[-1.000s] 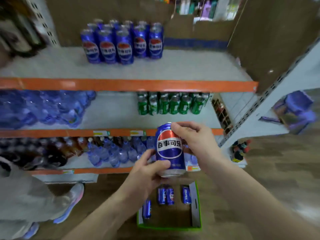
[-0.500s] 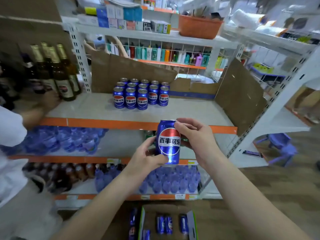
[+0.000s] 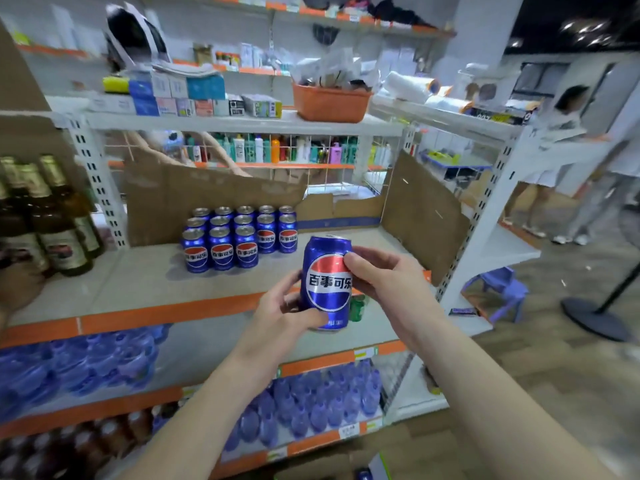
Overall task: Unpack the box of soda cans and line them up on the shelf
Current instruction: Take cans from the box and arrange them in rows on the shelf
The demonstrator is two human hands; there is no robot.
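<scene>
Store shelving with orange-edged boards fills the view, and a person stands before the shelf (image 3: 145,271) holding a single blue soda can (image 3: 327,282) upright in both hands, in front of the shelf's front edge. The left hand (image 3: 284,317) grips the can low on its left side, thumb curled across the bottom of the label, fingers wrapped behind. The right hand (image 3: 384,278) holds the can's upper right side, thumb pressed near the top of the red band and fingers curled round the back. Beyond and to the left of the hands, a block of matching cans (image 3: 239,237) stands upright in rows on the shelf, set against a torn cardboard backing (image 3: 194,199). Farther left of the hands stand brown glass bottles (image 3: 52,220) with gold foil tops. Below the hands, shrink-wrapped water bottles (image 3: 311,403) crowd the lower shelves. At the bottom edge, beneath the right forearm, a corner of the box (image 3: 379,467) shows with one can top inside. Right of the hands, a purple stool (image 3: 498,289) sits on the floor, and other people stand blurred in the background.
</scene>
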